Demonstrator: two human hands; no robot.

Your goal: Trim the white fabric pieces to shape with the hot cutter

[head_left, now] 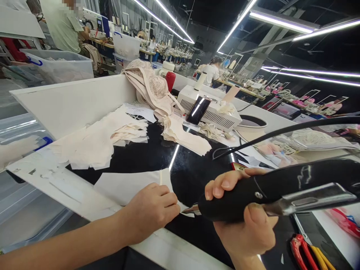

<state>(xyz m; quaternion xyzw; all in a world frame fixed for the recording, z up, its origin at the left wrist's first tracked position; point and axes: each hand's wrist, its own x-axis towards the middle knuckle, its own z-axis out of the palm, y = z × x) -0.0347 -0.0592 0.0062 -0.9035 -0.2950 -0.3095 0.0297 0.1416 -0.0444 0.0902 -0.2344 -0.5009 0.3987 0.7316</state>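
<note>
My right hand (247,232) is wrapped round a black corded hand tool (233,198) with a metal lever along its side. The tool's pointed metal tip (191,210) reaches the right side of my left hand, low over the black tabletop. My left hand (153,212) is closed, its fingers curled down over a white sheet (126,183) at the near edge. A narrow cream strip (161,176) shows just above my left knuckles and passes out of sight towards the fingers. What those fingertips grip is hidden.
Stacked pale fabric pieces (87,138) and lace-trimmed cups (152,82) lie behind. A white vented box (208,108) stands at the back. Red-handled scissors (300,251) lie at right. The tool's black cord (281,131) arches overhead. A person (62,26) works beyond the left partition.
</note>
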